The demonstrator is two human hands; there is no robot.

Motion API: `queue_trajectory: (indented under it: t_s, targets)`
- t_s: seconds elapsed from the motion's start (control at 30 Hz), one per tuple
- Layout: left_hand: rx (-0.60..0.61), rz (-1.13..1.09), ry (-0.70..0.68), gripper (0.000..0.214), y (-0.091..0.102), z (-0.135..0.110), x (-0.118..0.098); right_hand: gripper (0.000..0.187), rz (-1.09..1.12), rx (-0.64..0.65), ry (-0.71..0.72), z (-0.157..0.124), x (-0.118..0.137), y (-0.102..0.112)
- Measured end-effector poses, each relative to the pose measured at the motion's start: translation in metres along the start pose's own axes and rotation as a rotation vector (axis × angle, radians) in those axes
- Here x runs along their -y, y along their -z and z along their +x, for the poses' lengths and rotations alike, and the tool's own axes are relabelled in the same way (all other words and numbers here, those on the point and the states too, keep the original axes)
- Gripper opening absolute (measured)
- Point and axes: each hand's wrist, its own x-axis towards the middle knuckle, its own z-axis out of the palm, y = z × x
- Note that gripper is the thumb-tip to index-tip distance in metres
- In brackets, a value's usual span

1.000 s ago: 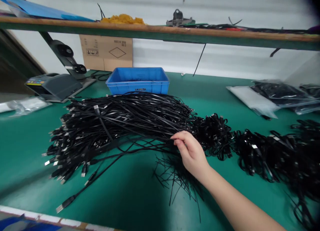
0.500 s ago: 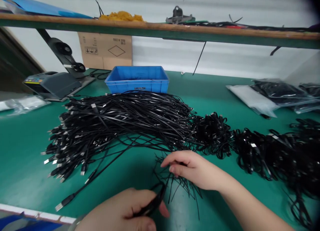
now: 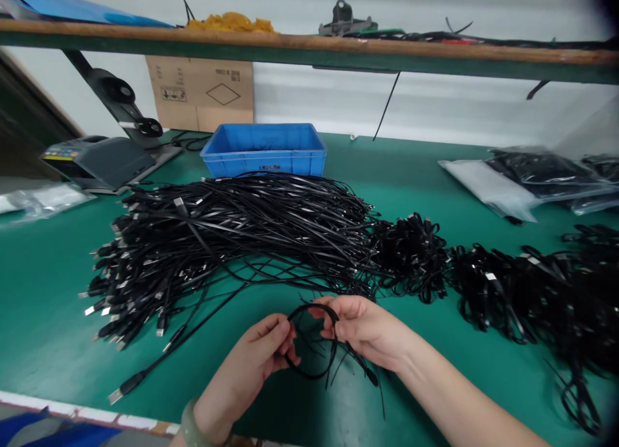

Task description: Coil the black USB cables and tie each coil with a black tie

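A thin black cable is bent into a loop between my two hands, above the front of the green table. My left hand pinches the loop's left side between thumb and fingers. On the other side, my right hand grips it, and one cable end with a plug hangs below that hand. Under the loop lie several short black ties, partly hidden by my right hand. Behind my hands stretches a big pile of straight black USB cables, their metal plugs mostly at the left.
Coiled cables form a heap right of the pile, with more bundles farther right. A blue bin stands behind. A grey machine sits at back left, plastic bags at back right. A shelf crosses above.
My left hand has moved up and turned, bringing its cable toward my right hand. The cable now forms an open loop gripped by both hands. The pile looks unchanged.
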Motion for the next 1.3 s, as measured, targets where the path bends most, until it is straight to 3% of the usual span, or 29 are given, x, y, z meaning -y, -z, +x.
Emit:
queue_trajectory:
  t_s: [0.13, 0.27, 0.4, 0.47, 0.57, 0.67, 0.73, 0.8, 0.97, 1.13, 1.23, 1.3]
  targets:
    - [0.11, -0.18, 0.043, 0.03, -0.014, 0.001, 0.021, 0.023, 0.091, -0.047, 0.066, 0.006, -0.005, -0.005]
    - [0.233, -0.13, 0.04, 0.042, -0.028, 0.002, 0.037, 0.018, -0.028, -0.197, 0.13, 0.013, -0.015, -0.009]
    - [0.1, -0.109, 0.09, 0.032, -0.029, 0.004, 0.042, 0.015, -0.196, -0.233, 0.208, 0.015, -0.017, -0.009]
    - [0.048, -0.111, 0.086, 0.032, -0.024, 0.005, 0.041, 0.012, -0.411, -0.232, 0.236, 0.012, -0.012, -0.007]
    - [-0.041, -0.087, 0.014, 0.034, -0.014, 0.004, 0.032, 0.003, -1.043, -0.3, 0.272, 0.002, -0.004, -0.001]
    - [-0.124, -0.065, -0.009, 0.032, -0.007, 0.001, 0.021, 0.005, -1.608, -0.349, 0.134, -0.011, -0.007, 0.008]
    - [-0.155, -0.048, -0.009, 0.029, -0.005, -0.001, 0.015, 0.006, -1.767, -0.35, 0.023, -0.018, -0.016, 0.014]
    - [-0.175, -0.036, -0.019, 0.028, -0.004, -0.001, 0.013, 0.007, -1.829, -0.347, 0.001, -0.021, -0.027, 0.019]
    - [-0.15, -0.051, 0.019, 0.033, -0.004, 0.003, 0.02, 0.011, -1.722, -0.373, 0.203, -0.02, -0.032, 0.024]
    - [-0.197, 0.082, 0.05, 0.036, -0.01, 0.011, 0.028, 0.012, -1.293, -0.497, 0.43, -0.013, -0.024, 0.016]
    - [-0.288, 0.203, 0.021, 0.03, -0.018, 0.013, 0.028, 0.011, -0.948, -0.531, 0.394, -0.005, -0.025, 0.008]
    - [-0.347, 0.438, -0.13, 0.022, -0.023, 0.013, 0.028, 0.022, -0.619, -0.469, 0.267, 0.001, -0.028, 0.001]
